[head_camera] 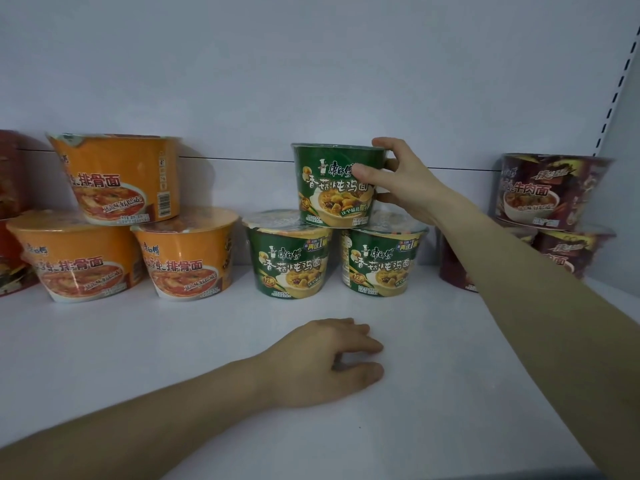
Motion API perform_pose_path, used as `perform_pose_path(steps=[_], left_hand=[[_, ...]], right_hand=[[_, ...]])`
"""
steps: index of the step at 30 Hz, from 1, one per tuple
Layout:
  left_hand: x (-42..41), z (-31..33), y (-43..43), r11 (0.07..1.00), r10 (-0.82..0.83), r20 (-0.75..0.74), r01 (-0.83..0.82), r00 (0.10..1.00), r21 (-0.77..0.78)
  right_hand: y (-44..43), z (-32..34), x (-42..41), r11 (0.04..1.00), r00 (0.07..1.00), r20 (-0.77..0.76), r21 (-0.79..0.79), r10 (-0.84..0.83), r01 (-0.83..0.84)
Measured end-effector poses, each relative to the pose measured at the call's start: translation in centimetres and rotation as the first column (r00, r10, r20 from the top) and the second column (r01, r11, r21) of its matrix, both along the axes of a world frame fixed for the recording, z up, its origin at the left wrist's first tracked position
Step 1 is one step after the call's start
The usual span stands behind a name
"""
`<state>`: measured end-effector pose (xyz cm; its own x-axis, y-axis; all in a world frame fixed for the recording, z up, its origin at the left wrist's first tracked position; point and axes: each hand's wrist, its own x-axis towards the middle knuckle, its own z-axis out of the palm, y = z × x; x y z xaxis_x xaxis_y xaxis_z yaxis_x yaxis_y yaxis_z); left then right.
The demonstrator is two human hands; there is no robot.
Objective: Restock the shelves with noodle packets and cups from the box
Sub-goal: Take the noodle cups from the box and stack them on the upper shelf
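Green top cup (332, 183) sits mid-shelf, near the back edge, stacked across the lids of the two lower green cups (291, 261), which stand side by side. It is upright, label facing us.

Our right hand (405, 188) grips the top cup from its right side: thumb pressed on the front label, fingers curled over the rim and round the right wall. The forearm comes in from the right end of the shelf (450, 375).

Our left hand (329, 358) rests palm down on the bare white shelf, nearer the front edge and in front of the green stack, well apart from it. Its fingers are loosely curled with the tips on the surface, and it holds nothing.

Toward the left end, three orange cups (121, 178) form the same kind of stack, two below and one above. Toward the right end, dark red cups (550, 192) are stacked too, partly hidden behind our right forearm; we cannot tell how many. More red cups are cut off at the far left edge of the view.

Plain white back panel (277, 81) behind all stacks.
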<state>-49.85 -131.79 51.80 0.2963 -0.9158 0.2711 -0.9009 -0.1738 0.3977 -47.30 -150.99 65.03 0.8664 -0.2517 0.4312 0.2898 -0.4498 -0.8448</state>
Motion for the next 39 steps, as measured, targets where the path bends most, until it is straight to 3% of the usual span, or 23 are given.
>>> perform_pose_path(steps=[6, 10, 14, 17, 21, 25, 29, 33, 39], left_hand=[[-0.1, 0.0, 0.1, 1.0, 0.017, 0.038, -0.017, 0.999, -0.004], [-0.3, 0.4, 0.3, 1.0, 0.0, 0.114, -0.004, 0.993, 0.031], [-0.3, 0.8, 0.0, 0.997, 0.001, 0.389, -0.032, 0.921, 0.071], [-1.2, 1.4, -1.5, 0.998, -0.046, 0.466, 0.021, 0.884, 0.058], [-3.6, 2.3, -5.0, 0.991, -0.129, 0.48, 0.128, 0.868, 0.034], [-4.9, 3.3, -9.1, 0.994, -0.099, 0.545, 0.105, 0.832, 0.021], [-3.7, 4.6, -13.3, 0.987, 0.066, 0.475, 0.013, 0.878, -0.161], [-1.8, 5.8, -17.4, 0.952, 0.212, 0.358, -0.11, 0.909, -0.285], [-0.4, 7.4, -22.1, 0.92, 0.325, 0.261, -0.241, 0.909, -0.308]], right_hand=[[0.4, -0.4, -0.2, 0.999, 1.0, 0.005, 0.028, -0.024, 0.024], [0.5, -0.1, -1.1, 0.985, 0.983, 0.082, -0.037, -0.166, 0.17], [-0.3, 0.2, -3.5, 0.872, 0.881, 0.315, -0.23, -0.354, 0.432], [-1.6, -0.1, -6.3, 0.785, 0.838, 0.371, -0.335, -0.399, 0.522], [-4.9, -0.4, -10.4, 0.732, 0.782, 0.368, -0.3, -0.502, 0.611], [-8.9, -0.3, -14.3, 0.687, 0.723, 0.324, -0.238, -0.611, 0.687], [-12.9, -0.4, -16.1, 0.673, 0.698, 0.282, -0.196, -0.658, 0.714], [-16.6, -0.3, -15.8, 0.676, 0.729, 0.233, -0.274, -0.643, 0.684], [-22.0, 0.5, -13.4, 0.729, 0.83, 0.142, -0.415, -0.539, 0.544]])
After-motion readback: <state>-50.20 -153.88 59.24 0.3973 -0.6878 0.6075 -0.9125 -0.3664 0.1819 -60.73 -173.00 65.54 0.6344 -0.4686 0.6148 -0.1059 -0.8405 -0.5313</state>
